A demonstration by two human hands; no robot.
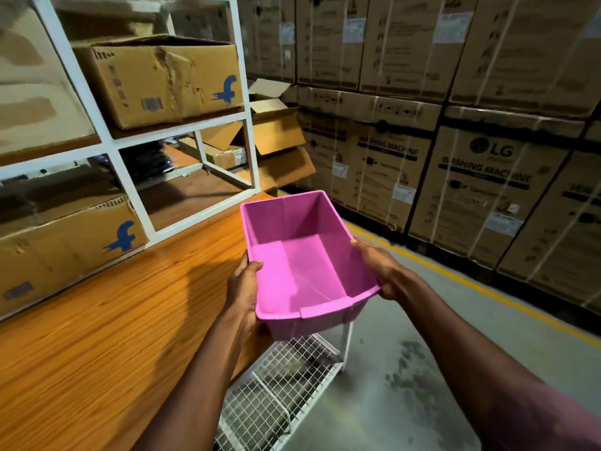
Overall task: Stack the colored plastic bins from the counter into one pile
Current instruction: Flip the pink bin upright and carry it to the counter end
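An empty pink plastic bin [299,258] is held in the air past the right end of the wooden counter [107,320], tilted slightly toward me. My left hand [244,288] grips its left rim, thumb over the edge and fingers underneath. My right hand [380,271] grips the right rim near the front corner, thumb along the top. No other colored bin is in view.
A white metal rack [113,144] with cardboard boxes [162,79] stands on the counter at the back left. A white wire-mesh shelf [286,379] sits below the bin. Stacked washing-machine cartons [471,177] line the right side behind a yellow floor line [455,275].
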